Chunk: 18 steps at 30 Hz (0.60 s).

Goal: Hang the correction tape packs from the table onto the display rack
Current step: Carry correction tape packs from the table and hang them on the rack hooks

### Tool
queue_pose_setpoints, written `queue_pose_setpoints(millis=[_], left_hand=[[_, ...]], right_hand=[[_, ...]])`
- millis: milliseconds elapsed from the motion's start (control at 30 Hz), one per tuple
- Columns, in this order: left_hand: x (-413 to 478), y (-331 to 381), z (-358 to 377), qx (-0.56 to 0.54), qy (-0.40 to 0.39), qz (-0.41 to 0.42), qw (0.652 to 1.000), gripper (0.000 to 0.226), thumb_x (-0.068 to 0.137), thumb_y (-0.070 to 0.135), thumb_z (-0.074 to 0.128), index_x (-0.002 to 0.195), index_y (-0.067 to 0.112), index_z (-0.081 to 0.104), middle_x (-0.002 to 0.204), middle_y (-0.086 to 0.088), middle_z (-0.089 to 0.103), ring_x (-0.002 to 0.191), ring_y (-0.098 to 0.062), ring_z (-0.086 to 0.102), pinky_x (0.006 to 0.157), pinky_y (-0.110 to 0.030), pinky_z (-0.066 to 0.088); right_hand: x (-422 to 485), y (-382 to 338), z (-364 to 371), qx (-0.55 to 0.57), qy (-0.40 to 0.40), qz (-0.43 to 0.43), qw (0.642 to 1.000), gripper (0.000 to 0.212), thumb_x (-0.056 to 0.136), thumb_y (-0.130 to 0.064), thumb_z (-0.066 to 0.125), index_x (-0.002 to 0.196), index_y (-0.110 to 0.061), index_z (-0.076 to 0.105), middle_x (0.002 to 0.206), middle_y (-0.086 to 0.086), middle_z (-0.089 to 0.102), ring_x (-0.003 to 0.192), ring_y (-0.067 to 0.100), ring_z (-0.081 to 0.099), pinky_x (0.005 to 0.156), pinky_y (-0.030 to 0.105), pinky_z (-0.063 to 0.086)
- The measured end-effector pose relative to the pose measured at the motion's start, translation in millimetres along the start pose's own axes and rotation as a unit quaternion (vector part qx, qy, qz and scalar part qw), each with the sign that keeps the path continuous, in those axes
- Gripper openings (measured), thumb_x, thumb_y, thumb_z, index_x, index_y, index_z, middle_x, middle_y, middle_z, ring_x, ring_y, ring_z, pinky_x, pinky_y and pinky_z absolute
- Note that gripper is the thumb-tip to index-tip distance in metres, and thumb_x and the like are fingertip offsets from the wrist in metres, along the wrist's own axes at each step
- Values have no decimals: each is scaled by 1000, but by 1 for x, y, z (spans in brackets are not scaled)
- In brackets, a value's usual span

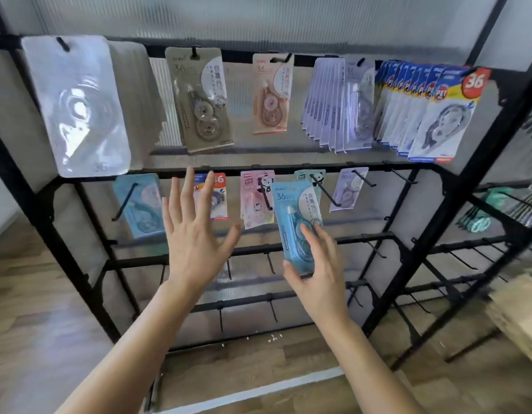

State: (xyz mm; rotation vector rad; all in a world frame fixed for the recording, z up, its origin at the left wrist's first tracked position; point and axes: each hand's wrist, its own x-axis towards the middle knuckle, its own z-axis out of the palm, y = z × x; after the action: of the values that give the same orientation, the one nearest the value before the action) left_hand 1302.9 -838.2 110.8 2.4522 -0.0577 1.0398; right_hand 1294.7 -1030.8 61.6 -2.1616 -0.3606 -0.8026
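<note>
Head view, beginning at the right grip [318, 282]: grasps the lower end of a light-blue carded correction tape pack [291, 216] marked 36, thumb at its left edge, fingers laid over the clear blister front. Holds it upright with a slight tilt, in front of the second rail of the black metal display rack [449, 210]. Overlaps, with its top, a teal panda-print pack [315, 177] on that rail, just beside a pink panda-print pack [255, 198].

Left grip [193, 234]: released, fingers spread and straight, holding nothing, raised in front of a blue-and-white pack with a red 36 badge [220, 192] on the same rail.

Further along the second rail: a pale blue pack [139, 204] at the left and a lavender pack [348, 189] at the right, each on a black hook.

On the top rail, left to right: a large clear glossy pack [79, 109], an olive-beige pack [199, 100], a peach pack [272, 94], a row of lavender packs [339, 106], and a row of blue, white and red packs [432, 115] marked 36.

Below, bare hooks on the lower rails, above a wooden plank floor [34, 294].
</note>
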Motion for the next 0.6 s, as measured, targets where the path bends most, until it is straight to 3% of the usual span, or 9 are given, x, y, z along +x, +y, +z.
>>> queue_pose_setpoints(millis=[333,600], left_hand=[[-52,46,43,32,-46,-86,995,79,83,31,69,149,18,28,158,-12,17,146,-35,9,116,-50,10],[-95,38,29,73,-35,-172,982,80,83,28,68,150,20,26,158,-12,14,146,-34,8,116,-47,8]], right_hand=[[-13,55,-61,-12,-48,-13,999,60,76,-15,73,131,0,52,132,23,48,123,40,46,93,58,46],[-32,59,-54,27,-99,-44,994,61,75,-12,75,131,0,52,132,24,48,124,40,45,93,57,47]])
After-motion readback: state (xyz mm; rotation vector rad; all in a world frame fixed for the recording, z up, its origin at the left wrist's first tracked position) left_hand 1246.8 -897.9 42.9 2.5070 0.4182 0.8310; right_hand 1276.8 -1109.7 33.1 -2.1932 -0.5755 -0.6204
